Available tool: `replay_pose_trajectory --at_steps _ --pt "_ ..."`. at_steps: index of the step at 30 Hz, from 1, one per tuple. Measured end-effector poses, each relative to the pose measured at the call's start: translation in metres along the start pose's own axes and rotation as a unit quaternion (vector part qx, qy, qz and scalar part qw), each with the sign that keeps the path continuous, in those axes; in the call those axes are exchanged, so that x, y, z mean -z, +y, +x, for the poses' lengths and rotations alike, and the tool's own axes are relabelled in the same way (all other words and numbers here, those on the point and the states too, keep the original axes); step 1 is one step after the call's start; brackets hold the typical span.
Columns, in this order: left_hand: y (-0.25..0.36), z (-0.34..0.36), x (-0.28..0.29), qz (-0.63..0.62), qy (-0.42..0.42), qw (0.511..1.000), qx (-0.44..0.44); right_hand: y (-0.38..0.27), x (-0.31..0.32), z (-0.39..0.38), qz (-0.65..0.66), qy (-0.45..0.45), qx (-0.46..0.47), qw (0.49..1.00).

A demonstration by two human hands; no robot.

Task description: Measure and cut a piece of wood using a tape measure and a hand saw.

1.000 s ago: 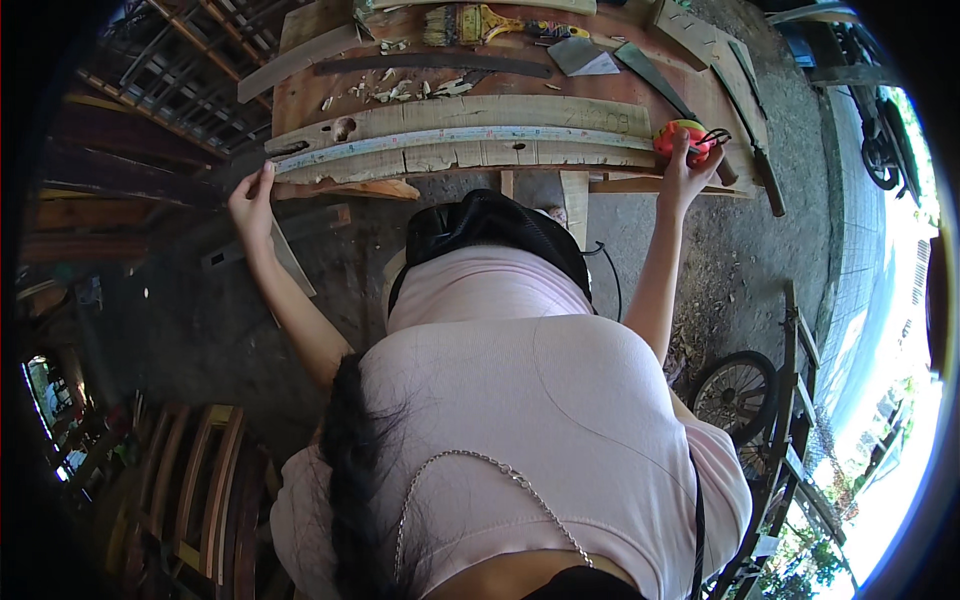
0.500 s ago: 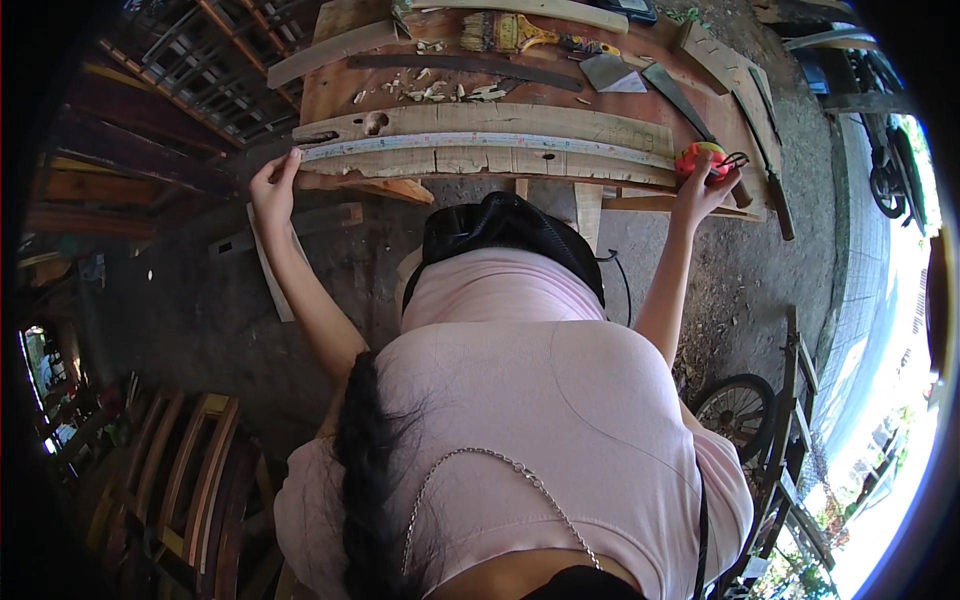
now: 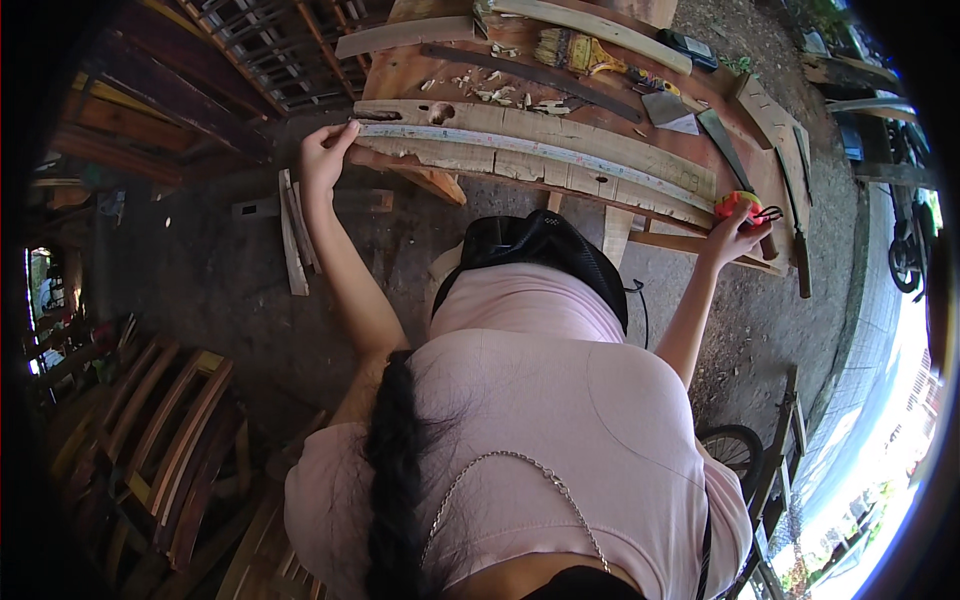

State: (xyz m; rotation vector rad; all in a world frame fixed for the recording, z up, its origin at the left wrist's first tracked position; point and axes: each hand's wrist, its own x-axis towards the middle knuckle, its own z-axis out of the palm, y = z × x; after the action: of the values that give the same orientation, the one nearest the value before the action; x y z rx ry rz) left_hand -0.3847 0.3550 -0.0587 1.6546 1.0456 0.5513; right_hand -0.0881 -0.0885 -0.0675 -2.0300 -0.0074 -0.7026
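Note:
A long pale wooden plank lies along the near edge of the workbench, with a hole near its left end and cracks along its near side. The white blade of a tape measure stretches along the plank. My left hand pinches the blade's end at the plank's left end. At the right end, my right hand grips the orange-red tape measure case, which has a dark cord loop. Close to my right hand lie a handsaw and a long thin tool with a wooden handle.
On the workbench lie a paintbrush, a dark flat strip, wood shavings and a wood block. Slatted wooden pieces stand at lower left. A wheel is at lower right.
The whole view has turned and shifted, so the bench and plank appear further right and more slanted. Both hands keep their places at the ends of the tape.

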Motion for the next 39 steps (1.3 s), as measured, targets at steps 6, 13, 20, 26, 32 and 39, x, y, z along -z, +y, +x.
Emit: replay_pose_trajectory --at_steps 6,13,20,26,32,39 --pt "-0.003 0.000 0.002 0.018 0.005 1.000 -0.008 0.028 -0.007 0.005 -0.024 0.004 0.007 1.000" --pt "-0.009 0.013 0.001 0.132 0.013 0.991 -0.003 -0.005 0.002 -0.003 -0.023 0.015 0.012 1.000" --pt "-0.021 0.017 0.005 0.167 0.035 0.985 -0.033 -0.001 -0.004 -0.004 -0.037 0.019 -0.003 0.999" --pt "-0.007 0.010 0.005 0.148 0.036 0.988 -0.015 0.008 -0.005 -0.002 -0.046 0.033 0.023 0.998" --pt "-0.001 0.005 0.003 0.140 0.039 0.989 -0.005 -0.005 -0.004 -0.005 -0.034 0.026 0.001 0.999" --pt "-0.003 0.006 0.003 0.135 0.038 0.990 -0.017 -0.003 -0.004 -0.006 -0.058 0.016 -0.013 0.998"
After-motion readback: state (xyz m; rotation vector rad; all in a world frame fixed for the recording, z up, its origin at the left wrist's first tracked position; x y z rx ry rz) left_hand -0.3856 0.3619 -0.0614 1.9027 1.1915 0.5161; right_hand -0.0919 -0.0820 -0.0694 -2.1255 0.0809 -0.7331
